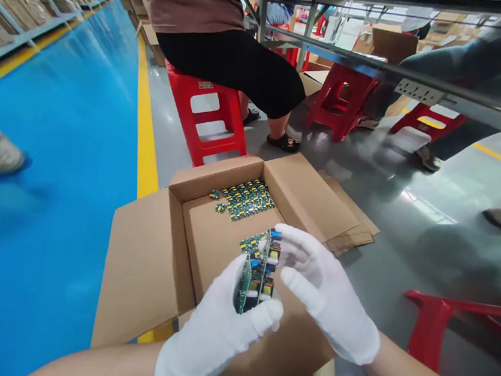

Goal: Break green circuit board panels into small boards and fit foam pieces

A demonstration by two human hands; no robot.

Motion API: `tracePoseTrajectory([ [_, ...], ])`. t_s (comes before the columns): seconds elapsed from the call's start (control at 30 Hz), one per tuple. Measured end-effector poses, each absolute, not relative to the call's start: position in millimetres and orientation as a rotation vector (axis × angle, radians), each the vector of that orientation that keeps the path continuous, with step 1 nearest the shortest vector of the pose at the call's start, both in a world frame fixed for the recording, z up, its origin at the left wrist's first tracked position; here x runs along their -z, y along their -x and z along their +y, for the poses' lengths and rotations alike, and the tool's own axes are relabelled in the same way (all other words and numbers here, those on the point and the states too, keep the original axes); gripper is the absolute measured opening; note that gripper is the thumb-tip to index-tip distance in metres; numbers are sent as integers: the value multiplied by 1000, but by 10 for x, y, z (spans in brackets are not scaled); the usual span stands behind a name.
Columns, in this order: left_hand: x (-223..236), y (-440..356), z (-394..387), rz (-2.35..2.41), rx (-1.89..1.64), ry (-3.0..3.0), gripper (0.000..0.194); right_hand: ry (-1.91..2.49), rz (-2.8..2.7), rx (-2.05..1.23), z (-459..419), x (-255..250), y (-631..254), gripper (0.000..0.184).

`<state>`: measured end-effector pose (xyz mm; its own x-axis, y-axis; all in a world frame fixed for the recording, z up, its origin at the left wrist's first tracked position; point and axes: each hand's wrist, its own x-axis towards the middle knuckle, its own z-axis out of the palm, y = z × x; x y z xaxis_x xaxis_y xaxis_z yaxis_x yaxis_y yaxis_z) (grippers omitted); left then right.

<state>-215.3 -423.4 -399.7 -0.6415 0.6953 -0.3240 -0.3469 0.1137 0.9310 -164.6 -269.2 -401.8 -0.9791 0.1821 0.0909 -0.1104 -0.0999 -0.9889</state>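
Head view, upright circuit boards, between gloved hands

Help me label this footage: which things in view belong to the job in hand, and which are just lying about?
Part of the job, it seems:
Left hand, holding circuit boards
Right hand, close by them
Open cardboard box
More boards, laid inside it

Apparently just around:
Red stool, at right
Power strip
Shelved cartons, far left
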Motion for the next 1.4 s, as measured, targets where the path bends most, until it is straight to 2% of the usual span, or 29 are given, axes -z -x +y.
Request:
tracePoseTrajectory([
  [0.57, 3987, 2118, -4290, 1650, -1549, -338, 41, 120, -2012, -2167, -2694, 4041, 1624, 43],
  [0.97, 3955, 2064, -4454, 1601, -1484, -318, 50, 69, -2257, -1434, -2676, 3962, 1516, 24],
  [1.13, 3806, 2063, -4480, 1622, -1390, -214, 47, 48, -2279, -1402, -2665, 3950, 1531, 24],
  [1.4, 3808, 2116, -4452, 1630, -1275, -266, 57, 6, -2266, -1431, -2650, 3966, 1561, 23],
])
